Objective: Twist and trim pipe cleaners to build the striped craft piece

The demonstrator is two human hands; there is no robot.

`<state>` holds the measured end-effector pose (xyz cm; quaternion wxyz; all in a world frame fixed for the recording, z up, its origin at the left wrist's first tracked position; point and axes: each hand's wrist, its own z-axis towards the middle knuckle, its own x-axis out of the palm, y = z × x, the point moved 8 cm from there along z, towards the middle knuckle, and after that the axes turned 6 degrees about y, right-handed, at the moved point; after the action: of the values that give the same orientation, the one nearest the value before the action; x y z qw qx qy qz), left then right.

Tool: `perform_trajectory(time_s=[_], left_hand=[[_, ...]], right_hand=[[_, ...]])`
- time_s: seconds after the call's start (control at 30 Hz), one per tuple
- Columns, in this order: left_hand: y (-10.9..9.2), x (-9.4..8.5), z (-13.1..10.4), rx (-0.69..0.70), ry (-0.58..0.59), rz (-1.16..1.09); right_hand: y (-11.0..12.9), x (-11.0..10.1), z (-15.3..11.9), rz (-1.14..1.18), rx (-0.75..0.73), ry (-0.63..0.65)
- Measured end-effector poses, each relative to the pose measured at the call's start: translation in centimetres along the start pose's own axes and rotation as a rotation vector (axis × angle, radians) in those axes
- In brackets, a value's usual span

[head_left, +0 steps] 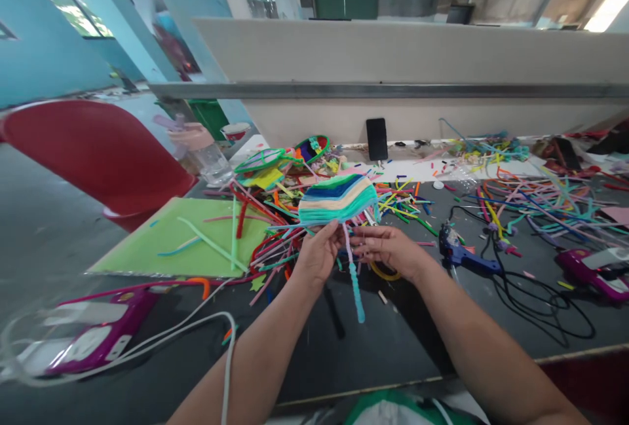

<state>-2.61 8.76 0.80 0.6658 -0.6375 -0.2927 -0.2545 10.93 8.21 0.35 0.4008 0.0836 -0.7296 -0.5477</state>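
A rounded craft piece (pixel 338 200) with green, blue, cream and turquoise stripes is held up above the dark table. My left hand (pixel 318 253) pinches its lower edge. From that edge hangs a twisted stem (pixel 354 287), pink at the top and turquoise below. My right hand (pixel 383 248) is just right of the stem, its thumb and fingers brought together; what lies between them is too small to tell. Behind and around the hands lie many coloured pipe cleaners (pixel 275 251).
A blue glue gun (pixel 466 258) with black cable lies right; a purple power strip (pixel 105 333) with white cable lies left. Green sheets (pixel 181 241), a bottle (pixel 204 150), a phone (pixel 377 139) and more pipe cleaners (pixel 560 199) surround the work spot. A red chair (pixel 98 150) stands left.
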Motion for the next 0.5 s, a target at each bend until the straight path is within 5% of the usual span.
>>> perform_trajectory(time_s=[0.07, 0.13, 0.17, 0.3, 0.5], left_hand=[[-0.2, 0.0, 0.0, 0.001, 0.002, 0.011], [-0.1, 0.2, -0.1, -0.014, 0.019, 0.028], [0.1, 0.5, -0.3, -0.024, 0.035, 0.041], [0.9, 1.2, -0.8, -0.063, 0.104, 0.125], [1.7, 1.6, -1.0, -0.087, 0.148, 0.098]], right_hand=[[0.7, -2.5, -0.4, -0.062, 0.061, -0.138], [3.0, -5.1, -1.2, -0.009, -0.121, -0.355], [4.0, -5.4, -1.5, 0.024, -0.222, -0.362], [5.8, -3.4, -1.7, -0.006, -0.386, -0.204], [5.4, -3.1, -1.8, -0.143, -0.515, -0.353]])
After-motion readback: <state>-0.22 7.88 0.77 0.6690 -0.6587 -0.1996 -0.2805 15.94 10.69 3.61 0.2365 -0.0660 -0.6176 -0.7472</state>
